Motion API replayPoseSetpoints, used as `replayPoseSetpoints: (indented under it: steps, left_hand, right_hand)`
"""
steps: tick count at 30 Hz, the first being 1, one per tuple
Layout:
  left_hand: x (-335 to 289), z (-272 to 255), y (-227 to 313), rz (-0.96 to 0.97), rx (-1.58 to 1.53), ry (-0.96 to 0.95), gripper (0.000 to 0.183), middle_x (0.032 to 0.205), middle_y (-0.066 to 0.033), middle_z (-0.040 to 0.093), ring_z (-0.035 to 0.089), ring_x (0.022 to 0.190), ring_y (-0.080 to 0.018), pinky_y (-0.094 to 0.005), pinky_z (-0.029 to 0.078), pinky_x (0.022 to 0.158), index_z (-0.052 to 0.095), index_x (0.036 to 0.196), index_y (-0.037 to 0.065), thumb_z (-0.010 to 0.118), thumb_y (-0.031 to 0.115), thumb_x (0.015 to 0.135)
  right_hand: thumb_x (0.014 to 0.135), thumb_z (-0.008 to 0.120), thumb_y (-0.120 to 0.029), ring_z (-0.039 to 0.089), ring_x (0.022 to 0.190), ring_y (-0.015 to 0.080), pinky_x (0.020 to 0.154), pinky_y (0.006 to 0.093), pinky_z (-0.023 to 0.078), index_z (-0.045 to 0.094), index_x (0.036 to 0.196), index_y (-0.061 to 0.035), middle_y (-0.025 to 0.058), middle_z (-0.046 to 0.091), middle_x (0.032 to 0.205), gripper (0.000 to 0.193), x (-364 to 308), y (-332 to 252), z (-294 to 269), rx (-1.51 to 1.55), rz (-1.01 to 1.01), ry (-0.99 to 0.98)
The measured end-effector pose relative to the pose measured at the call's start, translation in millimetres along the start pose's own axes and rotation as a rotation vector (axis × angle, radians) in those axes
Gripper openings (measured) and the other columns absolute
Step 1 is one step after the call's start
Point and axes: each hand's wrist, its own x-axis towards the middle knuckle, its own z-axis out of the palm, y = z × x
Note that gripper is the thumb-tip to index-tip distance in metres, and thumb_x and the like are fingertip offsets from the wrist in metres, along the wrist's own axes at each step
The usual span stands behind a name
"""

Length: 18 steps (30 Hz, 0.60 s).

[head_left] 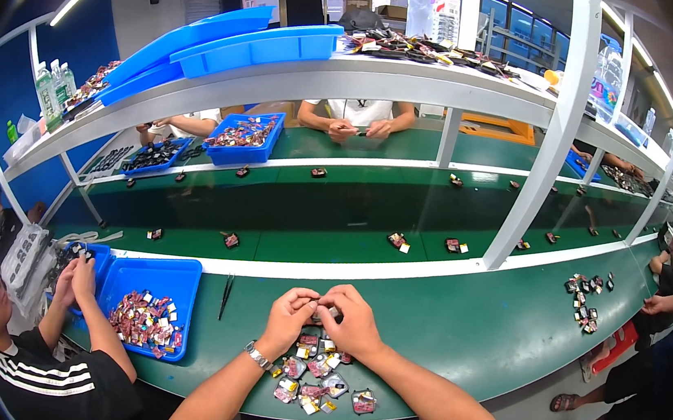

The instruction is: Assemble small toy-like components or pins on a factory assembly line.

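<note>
Closely, curled fingers [297, 298], pinching dark part [316, 317]

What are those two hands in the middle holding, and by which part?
The left hand and right hand appear to pinch a small dark piece; which part cannot be told, being mostly covered.

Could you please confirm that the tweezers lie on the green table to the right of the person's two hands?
Not quite: the head view shows the tweezers on the green table, but to the left of the person's left hand and right hand.
</note>
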Motion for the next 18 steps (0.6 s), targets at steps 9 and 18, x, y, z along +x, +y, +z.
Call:
replayPoseSetpoints:
  steps: [9, 18]
  left_hand:
    - [3.4, 0.1, -5.6, 0.163, 0.301, -0.004, 0.022, 0.107, -0.0097, 0.066, 0.064, 0.091, -0.0123, -0.0272, 0.056, 0.078, 0.054, 0.116, -0.002, 0.055, 0.001, 0.094]
    - [9.4, -11.3, -6.3, 0.18, 0.235, 0.094, 0.026, 0.114, -0.0167, 0.063, 0.065, 0.095, -0.0186, -0.0289, 0.056, 0.077, 0.05, 0.12, -0.004, 0.053, 0.007, 0.096]
  right_hand:
    - [0.081, 0.066, -0.001, 0.067, 0.071, 0.0164, 0.064, 0.0272, 0.054, 0.065, 0.093, 0.0004, 0.0109, 0.064, 0.091, 0.012, 8.1, 4.6, 1.2, 0.185, 0.269, -0.054]
    - [0.074, 0.074, -0.008, 0.068, 0.074, 0.0223, 0.07, 0.0341, 0.053, 0.068, 0.085, -0.0031, 0.0095, 0.07, 0.08, 0.013, 97.1, 123.0, 2.4, -0.037, 0.485, 0.195]
